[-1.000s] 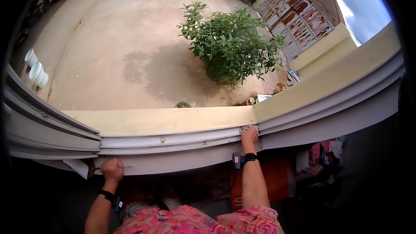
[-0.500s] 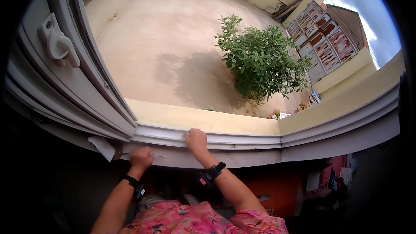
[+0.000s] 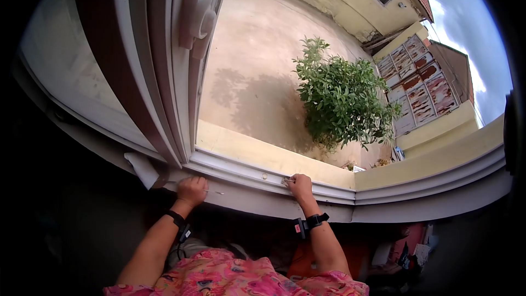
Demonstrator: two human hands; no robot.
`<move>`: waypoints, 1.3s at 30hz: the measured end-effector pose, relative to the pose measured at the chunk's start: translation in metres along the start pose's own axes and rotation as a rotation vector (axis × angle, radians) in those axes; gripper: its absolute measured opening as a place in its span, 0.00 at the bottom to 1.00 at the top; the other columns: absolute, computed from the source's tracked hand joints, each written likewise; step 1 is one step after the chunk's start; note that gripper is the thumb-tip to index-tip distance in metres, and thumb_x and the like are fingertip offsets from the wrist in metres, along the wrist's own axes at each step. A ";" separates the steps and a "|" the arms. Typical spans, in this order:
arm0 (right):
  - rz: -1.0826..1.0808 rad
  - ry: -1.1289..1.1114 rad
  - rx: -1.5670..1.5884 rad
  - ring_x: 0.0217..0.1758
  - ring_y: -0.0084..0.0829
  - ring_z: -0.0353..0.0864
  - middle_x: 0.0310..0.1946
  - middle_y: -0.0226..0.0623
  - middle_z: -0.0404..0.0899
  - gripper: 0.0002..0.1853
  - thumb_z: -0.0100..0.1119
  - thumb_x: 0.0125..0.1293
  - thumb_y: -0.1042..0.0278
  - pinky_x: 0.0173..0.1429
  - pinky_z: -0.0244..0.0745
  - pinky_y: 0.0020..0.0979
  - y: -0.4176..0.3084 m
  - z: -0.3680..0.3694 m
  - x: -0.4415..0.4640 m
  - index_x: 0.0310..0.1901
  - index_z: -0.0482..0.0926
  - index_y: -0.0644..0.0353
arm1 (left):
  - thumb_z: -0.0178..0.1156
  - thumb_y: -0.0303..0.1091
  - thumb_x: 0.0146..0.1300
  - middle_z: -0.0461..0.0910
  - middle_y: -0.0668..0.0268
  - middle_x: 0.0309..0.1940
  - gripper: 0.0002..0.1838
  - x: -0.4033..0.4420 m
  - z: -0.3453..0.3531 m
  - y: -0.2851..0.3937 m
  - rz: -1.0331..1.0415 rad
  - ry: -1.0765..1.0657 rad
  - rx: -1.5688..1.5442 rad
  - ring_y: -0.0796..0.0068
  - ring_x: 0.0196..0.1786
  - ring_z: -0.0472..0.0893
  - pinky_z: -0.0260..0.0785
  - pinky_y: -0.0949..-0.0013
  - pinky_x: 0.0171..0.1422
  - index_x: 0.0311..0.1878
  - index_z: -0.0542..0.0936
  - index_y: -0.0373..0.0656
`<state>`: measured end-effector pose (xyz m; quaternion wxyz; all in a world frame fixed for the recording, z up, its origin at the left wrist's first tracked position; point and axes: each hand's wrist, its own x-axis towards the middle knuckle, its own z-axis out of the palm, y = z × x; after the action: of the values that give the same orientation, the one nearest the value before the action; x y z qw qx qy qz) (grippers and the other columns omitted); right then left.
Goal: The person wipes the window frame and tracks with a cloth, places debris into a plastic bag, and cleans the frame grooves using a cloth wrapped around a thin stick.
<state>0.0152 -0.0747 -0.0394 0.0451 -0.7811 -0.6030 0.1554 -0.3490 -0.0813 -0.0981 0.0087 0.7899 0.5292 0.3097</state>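
So the big one is the concrete yard [image 3: 252, 27], out past the window track [image 3: 241, 170]. A pale window sash [image 3: 183, 93] with a handle stands at the track's left end. Leafy green bush [image 3: 342, 96] in the yard, beyond the track. A pale inner ledge [image 3: 263, 204] runs along the near side of the track. Now the hands: the left hand [image 3: 192, 191] is a fist wrapped round a thin rod [image 3: 216, 192], just on the near side of the track. The right hand [image 3: 301, 186] is at the track, fingers bunched and pinching a small wad [image 3: 285, 181] right on it. Can't tell what the wad's made of, too tiny.
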 end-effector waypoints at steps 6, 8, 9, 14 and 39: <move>-0.082 -0.039 0.092 0.31 0.49 0.78 0.24 0.51 0.78 0.11 0.62 0.48 0.63 0.40 0.73 0.41 -0.121 0.031 0.007 0.26 0.81 0.62 | 0.57 0.33 0.48 0.69 0.68 0.16 0.09 0.000 -0.001 0.001 0.011 -0.004 0.046 0.66 0.21 0.74 0.67 0.64 0.26 0.17 0.68 0.50; -0.125 -0.065 0.131 0.32 0.49 0.78 0.25 0.49 0.78 0.10 0.60 0.50 0.63 0.40 0.73 0.41 -0.138 0.033 0.007 0.27 0.81 0.62 | 0.57 0.33 0.48 0.70 0.68 0.16 0.09 -0.001 -0.002 0.001 0.012 -0.006 0.058 0.66 0.21 0.74 0.67 0.64 0.27 0.17 0.68 0.50; -0.234 -0.082 0.150 0.32 0.49 0.77 0.25 0.49 0.77 0.09 0.58 0.51 0.64 0.41 0.72 0.41 -0.138 0.033 0.008 0.27 0.81 0.61 | 0.57 0.33 0.48 0.70 0.68 0.16 0.09 0.000 -0.002 0.001 0.016 -0.008 0.057 0.66 0.21 0.74 0.67 0.64 0.27 0.17 0.68 0.49; -0.262 -0.151 0.044 0.34 0.46 0.78 0.28 0.46 0.79 0.10 0.56 0.53 0.64 0.42 0.73 0.39 -0.052 -0.005 0.002 0.32 0.82 0.59 | 0.57 0.33 0.48 0.70 0.67 0.16 0.10 0.001 -0.001 0.000 0.014 -0.005 0.050 0.66 0.21 0.73 0.67 0.64 0.26 0.17 0.68 0.49; -0.768 -0.023 0.321 0.34 0.42 0.76 0.27 0.42 0.78 0.05 0.58 0.53 0.72 0.40 0.72 0.36 -0.238 0.044 0.025 0.32 0.81 0.59 | 0.57 0.33 0.42 0.70 0.68 0.14 0.07 -0.007 0.014 -0.004 -0.018 0.090 -0.036 0.66 0.17 0.72 0.64 0.64 0.22 0.15 0.69 0.51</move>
<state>-0.2134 0.0082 -0.0239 0.2141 -0.4810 -0.8191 0.2279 -0.3476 -0.0811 -0.1142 0.0020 0.7702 0.5303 0.3544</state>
